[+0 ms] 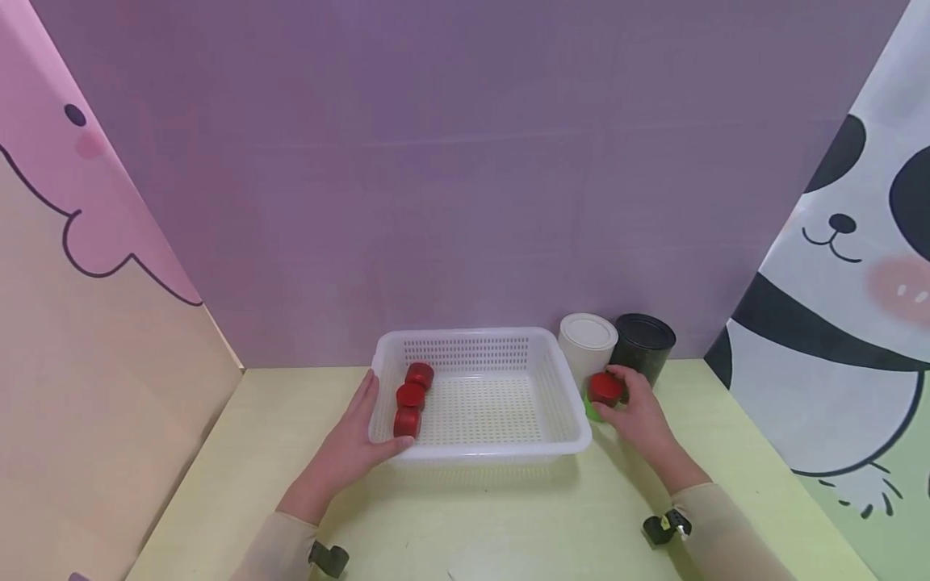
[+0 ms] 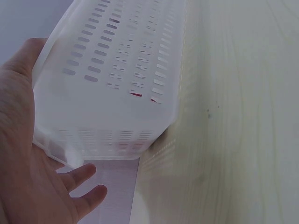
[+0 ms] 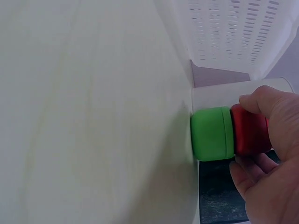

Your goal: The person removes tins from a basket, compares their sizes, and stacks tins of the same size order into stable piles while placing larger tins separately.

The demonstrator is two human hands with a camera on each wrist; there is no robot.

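Note:
My left hand grips the left front corner of a white plastic basket, thumb over the front rim and fingers along the left side. Inside the basket, three small red round tins lie in a row along its left wall. To the right of the basket, my right hand pinches another red round tin between thumb and fingers. This tin stands directly on top of a green round tin, which rests on the table.
Behind the right hand stand a white lidded canister and a black lidded canister, side by side. A purple backdrop rises behind the pale wooden table. Printed panels flank both sides.

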